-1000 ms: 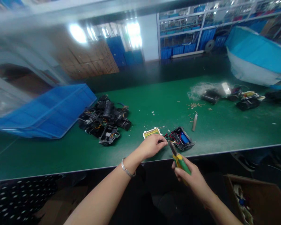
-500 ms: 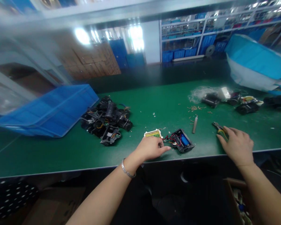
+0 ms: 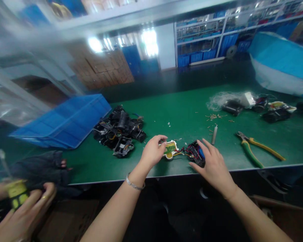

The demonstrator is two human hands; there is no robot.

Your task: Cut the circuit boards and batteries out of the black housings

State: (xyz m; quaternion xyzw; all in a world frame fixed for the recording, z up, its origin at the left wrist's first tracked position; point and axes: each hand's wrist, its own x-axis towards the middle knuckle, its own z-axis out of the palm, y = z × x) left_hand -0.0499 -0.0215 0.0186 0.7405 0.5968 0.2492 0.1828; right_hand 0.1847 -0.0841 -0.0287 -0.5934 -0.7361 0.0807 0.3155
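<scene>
My left hand (image 3: 153, 151) has its thumb and fingers closed at the left edge of a white-framed green circuit board (image 3: 170, 148). My right hand (image 3: 213, 164) spans a black plastic housing (image 3: 193, 153), thumb at the near side and fingers at the far side. Inside the housing sits a blue cylinder (image 3: 201, 153), partly covered by the fingers. Red and dark wires (image 3: 183, 150) join board and housing. To the right, cutting pliers (image 3: 247, 141) with green and yellow handles lie spread on the bench. A pale slim tube (image 3: 214, 134) lies just behind my right hand.
Black housings (image 3: 121, 126) are heaped left, beside a blue bin (image 3: 63, 121). Loose screws (image 3: 214, 117) and more black parts (image 3: 276, 114) lie at the back right. At lower left, another person's hand (image 3: 27, 208) is near a yellow-and-black tool (image 3: 17, 193).
My right hand has let go of the pliers and moved left onto the black housing. My left hand has shifted to the board's left edge. Another person's hands have entered at lower left.
</scene>
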